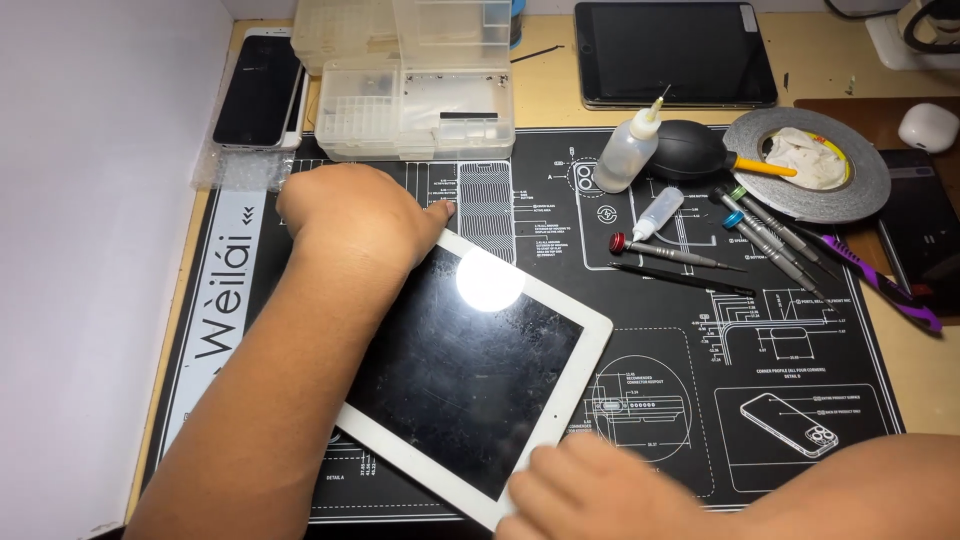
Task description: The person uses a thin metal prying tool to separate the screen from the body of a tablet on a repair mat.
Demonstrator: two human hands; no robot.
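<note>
Two hands grip a white tablet [470, 375]: left [350, 215] far corner, right [590, 490] near edge.

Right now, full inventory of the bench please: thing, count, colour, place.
tablet: 1, white frame, dark screen, tilted on the mat centre, under both hands
work mat: 1, black with white diagrams, covers the desk
second tablet: 1, dark, top centre, off the mat
phone: 1, dark screen, top left
parts boxes: 2 stacked, clear plastic, top centre-left
squeeze bottles: 2, clear or white, large above small, mat upper centre
air blower: 1, black bulb, yellow nozzle, beside the bottles
tape roll: 1, grey, white wad inside, upper right
screwdrivers: about 4, grey, coloured caps, right of the bottles
earbud case: 1, white, far right
left hand: on the tablet's top corner
right hand: on the tablet's bottom edge
</note>
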